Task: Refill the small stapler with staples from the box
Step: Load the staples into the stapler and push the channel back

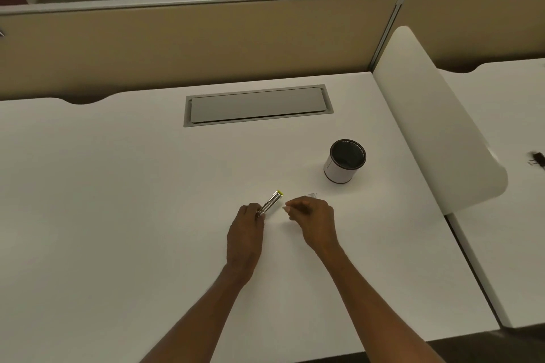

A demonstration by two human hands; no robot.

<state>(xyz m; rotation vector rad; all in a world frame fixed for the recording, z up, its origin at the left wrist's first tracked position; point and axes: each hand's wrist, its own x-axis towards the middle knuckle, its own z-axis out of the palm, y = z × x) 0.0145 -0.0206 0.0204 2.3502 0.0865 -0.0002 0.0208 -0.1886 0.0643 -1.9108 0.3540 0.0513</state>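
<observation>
**Feeding the strip into a held-open stapler**

The left hand held the small stapler by its hinge end, fingers pressed together around the metal body, so that its yellow-tipped nose pointed up and away toward the far right corner of the surface. The stapler sat just off the surface, roughly midway between the near and far edges and somewhat right of centre. The right hand hovered just beside it, wrist raised, forearm angled in from the near edge, thumb and forefinger pinched on something small and pale, probably a strip of staples, though it was too small to tell for certain. A small whitish item lay on the surface just beyond the right hand's knuckles, possibly the staple box; it was blurred.

To do this step well, the left hand would need to keep the channel steady and open, its nose tilted toward the right hand. The strip should go in legs down, aligned with the channel's length and slid rather than dropped, since a skewed strip would likely jam or break apart. A light pinch would probably suffice.

A white pen cup with a dark interior stood well apart, nearer the right edge.
</observation>
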